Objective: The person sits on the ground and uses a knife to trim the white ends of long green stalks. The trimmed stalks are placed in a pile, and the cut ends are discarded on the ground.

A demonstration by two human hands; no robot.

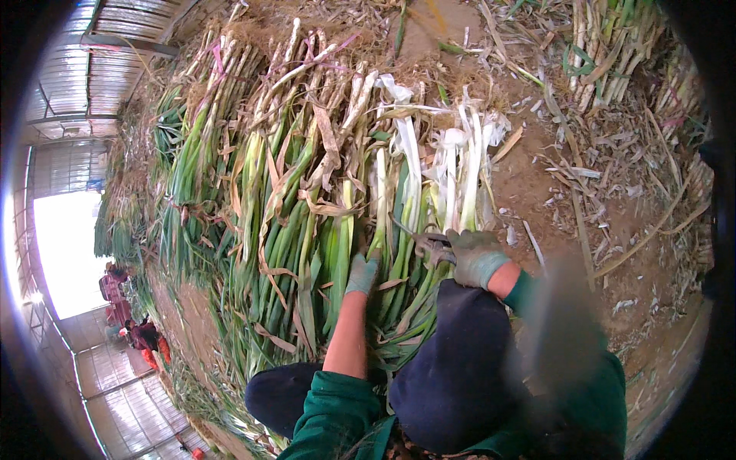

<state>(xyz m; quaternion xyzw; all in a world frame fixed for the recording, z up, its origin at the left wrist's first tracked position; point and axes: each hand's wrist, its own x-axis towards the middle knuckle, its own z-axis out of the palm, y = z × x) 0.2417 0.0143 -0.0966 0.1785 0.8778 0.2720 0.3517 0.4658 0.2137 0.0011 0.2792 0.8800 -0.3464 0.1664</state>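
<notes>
My left hand [361, 273], in a pale green glove, grips a green-and-white leek stalk [379, 199] within a long pile of leeks [276, 230]. My right hand [476, 258], gloved likewise with a darkened back, is closed on a grey tool [432, 247], whose shape is partly hidden among the leaves. Just beyond it lie peeled white leeks [469, 165] with loose, papery skins. Dry brown leaves hang across the greener stalks. My knee in dark cloth [448, 368] sits close below my right hand.
More leek bundles [598, 42] lie at the upper right, amid dry husks on bare earth [529, 199]. Two people [143, 337] in dark and red clothing are at the far left, near a bright opening in a corrugated wall [61, 169]. A blurred grey shape [560, 345] covers my right sleeve.
</notes>
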